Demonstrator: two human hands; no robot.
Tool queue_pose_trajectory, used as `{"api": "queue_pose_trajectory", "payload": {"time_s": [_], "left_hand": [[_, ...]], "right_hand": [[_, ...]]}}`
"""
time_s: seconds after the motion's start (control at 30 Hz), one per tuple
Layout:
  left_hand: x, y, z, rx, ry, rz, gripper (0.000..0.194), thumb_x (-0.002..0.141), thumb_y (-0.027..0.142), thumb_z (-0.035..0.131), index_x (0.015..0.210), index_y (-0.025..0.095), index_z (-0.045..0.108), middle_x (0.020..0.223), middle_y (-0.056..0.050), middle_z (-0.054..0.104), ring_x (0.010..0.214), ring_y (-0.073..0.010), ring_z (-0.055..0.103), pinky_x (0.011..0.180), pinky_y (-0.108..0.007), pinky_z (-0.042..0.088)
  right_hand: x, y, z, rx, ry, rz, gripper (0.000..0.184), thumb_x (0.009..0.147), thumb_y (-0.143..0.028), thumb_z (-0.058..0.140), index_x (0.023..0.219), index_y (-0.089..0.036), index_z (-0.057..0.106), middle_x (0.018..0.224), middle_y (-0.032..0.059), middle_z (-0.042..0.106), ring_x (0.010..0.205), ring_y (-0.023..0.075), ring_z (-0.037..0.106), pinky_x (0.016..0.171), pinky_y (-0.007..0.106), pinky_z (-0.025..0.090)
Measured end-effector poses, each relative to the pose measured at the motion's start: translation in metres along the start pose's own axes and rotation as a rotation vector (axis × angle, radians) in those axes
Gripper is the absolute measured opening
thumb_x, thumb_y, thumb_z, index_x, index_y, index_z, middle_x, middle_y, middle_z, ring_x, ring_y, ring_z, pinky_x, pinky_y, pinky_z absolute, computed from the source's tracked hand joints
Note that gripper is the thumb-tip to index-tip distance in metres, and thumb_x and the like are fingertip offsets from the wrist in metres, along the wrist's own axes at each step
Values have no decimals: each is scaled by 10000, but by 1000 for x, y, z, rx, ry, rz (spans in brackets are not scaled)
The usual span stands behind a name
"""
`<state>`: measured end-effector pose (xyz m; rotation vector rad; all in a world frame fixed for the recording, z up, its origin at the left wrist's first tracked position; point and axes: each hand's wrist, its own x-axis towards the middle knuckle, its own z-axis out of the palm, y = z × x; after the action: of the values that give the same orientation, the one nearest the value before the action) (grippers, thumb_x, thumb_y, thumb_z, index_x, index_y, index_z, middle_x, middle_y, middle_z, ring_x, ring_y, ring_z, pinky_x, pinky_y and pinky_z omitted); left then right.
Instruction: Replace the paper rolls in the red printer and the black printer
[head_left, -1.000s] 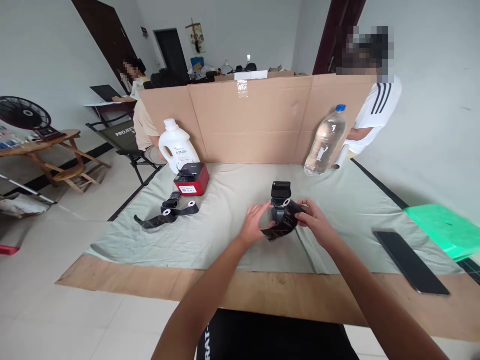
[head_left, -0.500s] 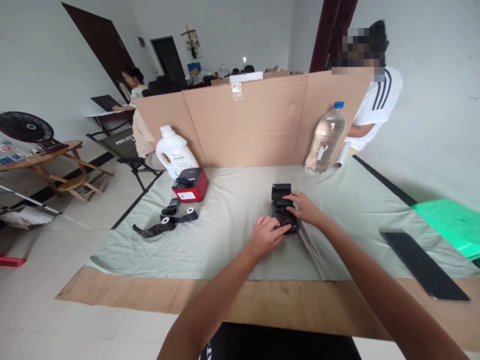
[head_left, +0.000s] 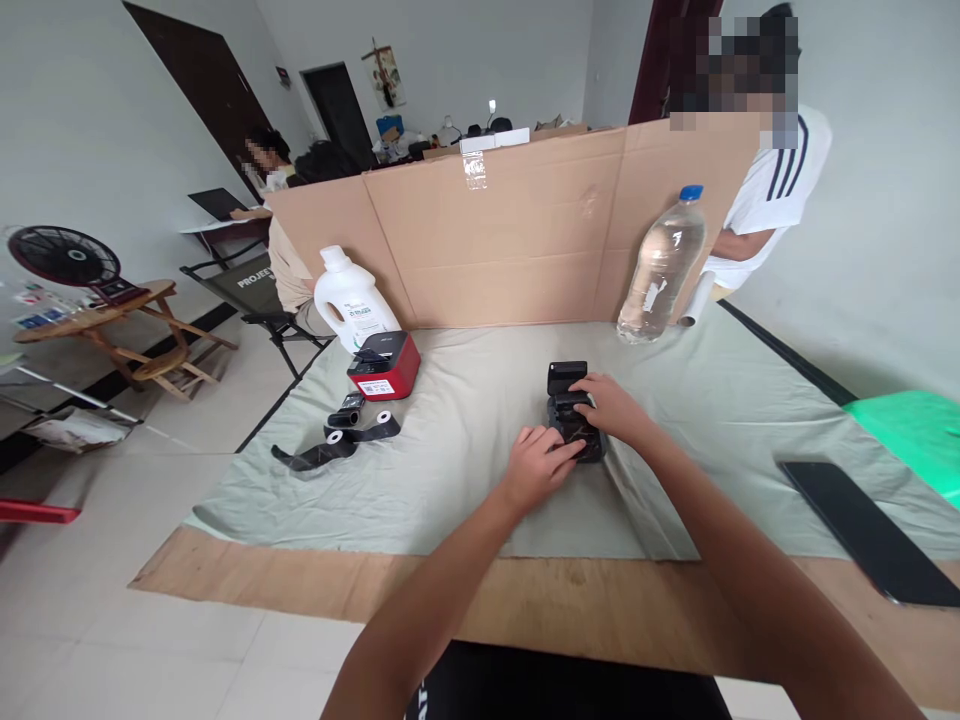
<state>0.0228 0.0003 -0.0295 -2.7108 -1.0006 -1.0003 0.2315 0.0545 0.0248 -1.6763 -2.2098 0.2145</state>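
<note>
A small black device (head_left: 577,430), which looks like a portable printer, lies on the cloth with its lid (head_left: 567,377) raised at the far end. My left hand (head_left: 536,465) rests against its near left side, with fingers reaching across the front part. From the right, my right hand (head_left: 611,408) has its thumb and fingers at the dark inner part just below the lid. The fingers partly cover this inside, so what lies in it is hard to make out.
A red-and-black box-shaped machine (head_left: 386,365), a white jug (head_left: 354,300) and unrolled black strips with rolls (head_left: 364,433) are on the left. A water bottle (head_left: 661,265) stands before the cardboard panel (head_left: 517,230). A dark flat slab (head_left: 870,525) lies right; people sit beyond.
The view has shifted slightly. Both hands stay at the black device, with the fingers of my right hand shifting a little near the lid.
</note>
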Motion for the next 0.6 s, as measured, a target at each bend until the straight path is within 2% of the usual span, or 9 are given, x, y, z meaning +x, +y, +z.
{"api": "queue_pose_trajectory", "payload": {"time_s": [0.17, 0.37, 0.5, 0.57, 0.6], "left_hand": [[2, 1, 1, -6, -2, -18, 278, 1036, 306, 518, 1190, 310, 749, 837, -34, 641, 821, -174, 583, 742, -343, 366], [2, 0, 2, -10, -32, -38, 287, 1038, 297, 510, 1217, 300, 734, 855, -34, 648, 837, -176, 587, 750, -345, 375], [2, -1, 3, 1, -44, -32, 282, 1039, 319, 519, 1222, 299, 733, 869, -39, 650, 848, -182, 593, 750, -343, 371], [1, -2, 3, 10, -50, -13, 284, 1041, 324, 520, 1235, 300, 726, 883, -38, 651, 849, -181, 592, 753, -343, 370], [1, -2, 3, 15, -51, -3, 285, 1041, 322, 521, 1242, 300, 722, 888, -37, 651, 847, -178, 590, 755, -342, 370]], "right_hand": [[-2, -2, 5, -41, -44, 46, 342, 860, -133, 601, 1189, -171, 687, 1178, 127, 660, 1092, 303, 557, 987, 423, 451], [3, -19, 2, -105, -67, 285, 341, 783, -162, 696, 1122, -188, 673, 1172, 196, 583, 1097, 369, 571, 825, 414, 479], [7, -17, -3, -61, -92, 350, 363, 756, -208, 745, 1101, -165, 644, 1112, 192, 620, 981, 338, 637, 787, 393, 482], [9, -9, -5, -39, -44, 369, 318, 800, -283, 719, 1084, -171, 633, 1036, 151, 649, 944, 309, 646, 788, 381, 488], [11, -5, -7, -25, 26, 376, 296, 834, -320, 683, 1085, -174, 628, 1016, 140, 658, 947, 303, 645, 798, 382, 492]]}}
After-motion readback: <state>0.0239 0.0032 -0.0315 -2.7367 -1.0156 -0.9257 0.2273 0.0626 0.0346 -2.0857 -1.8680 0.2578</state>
